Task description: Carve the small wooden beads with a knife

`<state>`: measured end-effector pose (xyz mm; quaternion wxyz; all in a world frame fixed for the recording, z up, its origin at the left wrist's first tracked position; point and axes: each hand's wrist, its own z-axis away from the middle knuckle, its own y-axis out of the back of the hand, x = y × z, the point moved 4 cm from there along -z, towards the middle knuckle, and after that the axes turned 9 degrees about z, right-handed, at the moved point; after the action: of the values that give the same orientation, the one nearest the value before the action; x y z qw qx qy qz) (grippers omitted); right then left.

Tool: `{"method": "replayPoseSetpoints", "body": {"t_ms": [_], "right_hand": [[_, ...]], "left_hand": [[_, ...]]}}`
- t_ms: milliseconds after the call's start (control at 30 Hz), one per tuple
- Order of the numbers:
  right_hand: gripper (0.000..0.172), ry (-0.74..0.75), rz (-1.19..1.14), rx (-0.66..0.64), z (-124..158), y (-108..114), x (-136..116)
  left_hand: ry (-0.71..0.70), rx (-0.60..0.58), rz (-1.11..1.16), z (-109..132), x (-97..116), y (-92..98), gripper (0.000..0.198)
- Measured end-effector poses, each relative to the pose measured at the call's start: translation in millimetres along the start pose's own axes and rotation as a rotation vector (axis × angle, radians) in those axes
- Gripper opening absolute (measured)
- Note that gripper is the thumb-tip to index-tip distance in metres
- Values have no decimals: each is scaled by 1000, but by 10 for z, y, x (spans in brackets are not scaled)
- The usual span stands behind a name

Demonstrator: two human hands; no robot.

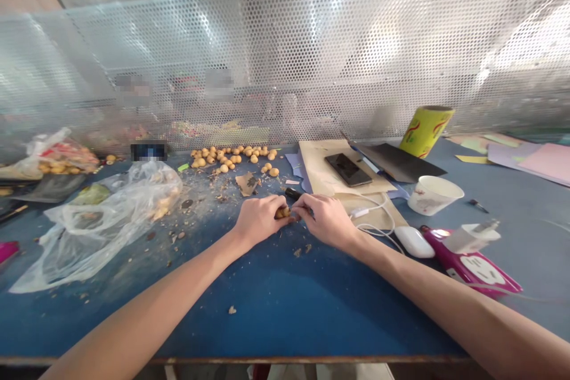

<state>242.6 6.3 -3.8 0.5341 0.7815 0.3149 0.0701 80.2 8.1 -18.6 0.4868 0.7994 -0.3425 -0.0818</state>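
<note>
Near the middle of the blue table (267, 326), my left hand (259, 221) has its fingers closed round a small brown round piece (282, 212), partly hidden by the fingers. My right hand (327, 218) is closed in a pinch beside it, around the black handle of a tool (293, 193); the tool's working end is hidden. The two hands nearly touch. Beyond them lies a spread of small tan balls (227, 157), with a torn brown scrap (247, 183) in front.
Crumbs lie around a clear plastic bag (111, 214) at the left. On the right are a phone (348, 169) on papers, a white cup (435, 195), a yellow tube (426, 130), a cable, a white case and a magenta box (474, 267). A perforated metal screen (285, 59) stands behind.
</note>
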Motion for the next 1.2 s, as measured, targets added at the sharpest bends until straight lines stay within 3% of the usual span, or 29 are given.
{"method": "replayPoseSetpoints", "body": {"t_ms": [1200], "right_hand": [[16, -83, -59, -16, -10, -24, 32]], "left_hand": [[5, -14, -44, 3, 25, 2, 34]]}}
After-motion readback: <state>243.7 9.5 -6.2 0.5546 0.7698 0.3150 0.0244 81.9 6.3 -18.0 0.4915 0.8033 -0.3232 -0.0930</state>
